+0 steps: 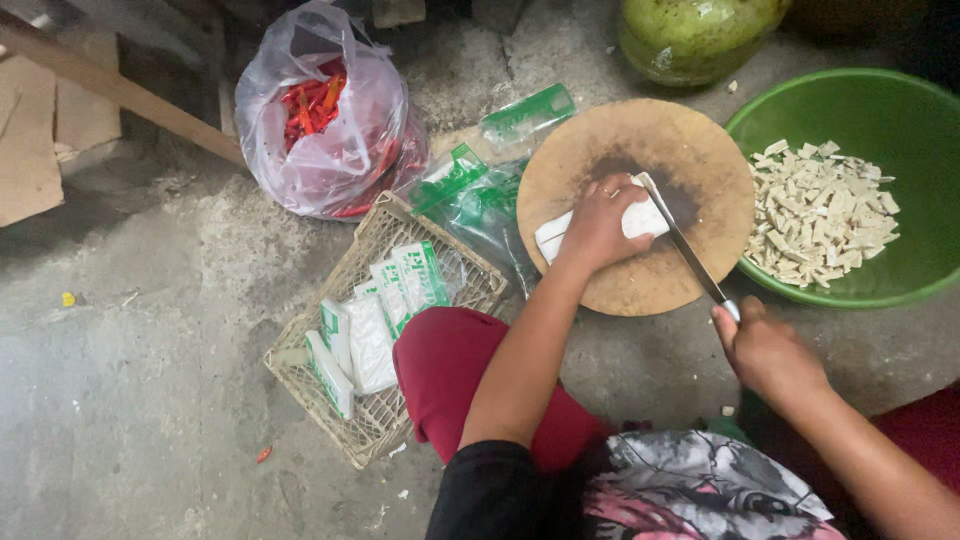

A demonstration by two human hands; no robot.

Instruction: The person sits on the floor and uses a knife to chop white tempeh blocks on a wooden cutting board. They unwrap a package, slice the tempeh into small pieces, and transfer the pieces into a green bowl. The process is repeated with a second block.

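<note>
While the fingers (pixel 612 196) of the left hand (pixel 597 222) curl down together on top of a white block (pixel 640 221), pinning it flat to the round wooden cutting board (pixel 610 140), the right hand (pixel 765 347) is closed in a fist around the handle of a knife (pixel 683 240). The blade runs slantwise from that fist up to the block's right end, its edge touching the block just beside the left fingertips. The block lies near the middle of the board, over a dark stain. Just right of the board sits a green basin (pixel 905 110) with a heap of small pale cut pieces (pixel 820 210) in it. To the left of the board lie clear green-printed wrappers (pixel 480 195), and nearer the person's red-clad knee (pixel 450 365) a woven basket (pixel 365 430) holds wrapped white packets (pixel 372 320). Farther left on the concrete floor (pixel 130 380) stands a clear plastic bag (pixel 360 150) holding red chillies (pixel 310 105).
</note>
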